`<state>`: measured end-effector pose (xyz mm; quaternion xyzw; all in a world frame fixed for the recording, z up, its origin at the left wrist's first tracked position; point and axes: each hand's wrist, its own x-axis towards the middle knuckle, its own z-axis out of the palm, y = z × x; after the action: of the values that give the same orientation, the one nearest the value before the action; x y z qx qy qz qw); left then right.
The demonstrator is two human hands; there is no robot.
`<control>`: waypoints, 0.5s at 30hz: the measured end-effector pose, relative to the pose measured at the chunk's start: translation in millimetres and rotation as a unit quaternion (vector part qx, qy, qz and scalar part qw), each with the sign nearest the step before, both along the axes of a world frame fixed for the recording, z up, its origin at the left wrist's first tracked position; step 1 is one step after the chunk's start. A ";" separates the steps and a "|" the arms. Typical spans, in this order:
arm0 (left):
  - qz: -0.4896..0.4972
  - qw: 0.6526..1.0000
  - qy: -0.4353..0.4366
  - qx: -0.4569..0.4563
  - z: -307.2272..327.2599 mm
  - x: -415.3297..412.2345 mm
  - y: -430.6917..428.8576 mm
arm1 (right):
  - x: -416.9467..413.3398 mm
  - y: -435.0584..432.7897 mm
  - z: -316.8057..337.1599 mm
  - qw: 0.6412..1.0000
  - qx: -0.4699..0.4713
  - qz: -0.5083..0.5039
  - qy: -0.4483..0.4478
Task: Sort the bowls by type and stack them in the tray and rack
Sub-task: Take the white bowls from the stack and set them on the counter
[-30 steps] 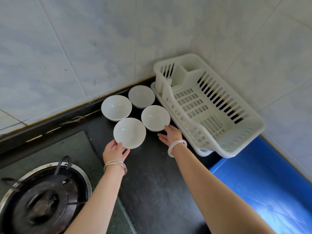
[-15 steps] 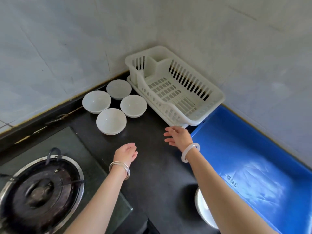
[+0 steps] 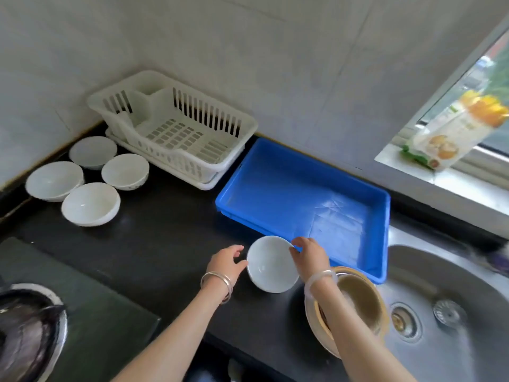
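Note:
A white bowl (image 3: 271,264) sits on the black counter in front of the blue tray (image 3: 366,201). My right hand (image 3: 309,256) grips its right rim, thumb inside. My left hand (image 3: 227,261) touches its left side with fingers curled. Several more white bowls (image 3: 91,202) stand grouped at the far left, beside the white dish rack (image 3: 176,130) in the corner. A brownish bowl stack (image 3: 360,301) rests under my right forearm at the sink's edge. Rack and tray hold nothing.
A steel sink (image 3: 451,307) with a drain lies at the right. A gas burner (image 3: 24,332) on a glass hob occupies the lower left. A window sill with an orange-printed packet (image 3: 451,136) is at upper right. Tiled walls close the back.
Both hands left the bowl group by the rack and moved right and nearer, to a white bowl in front of the blue tray. The view swung right, bringing the sink and window in.

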<state>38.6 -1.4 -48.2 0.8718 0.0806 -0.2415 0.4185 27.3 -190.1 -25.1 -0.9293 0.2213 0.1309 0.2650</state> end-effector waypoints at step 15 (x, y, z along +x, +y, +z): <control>0.037 0.990 0.079 -0.107 -18.1 -12.5 -12.8 | -4.7 -9.7 -13.7 0.996 -0.066 0.006 0.053</control>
<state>26.1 -14.1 -66.3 0.7969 0.1191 -0.3011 0.5100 22.6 -199.8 -38.8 -0.9377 0.2379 0.1670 0.1902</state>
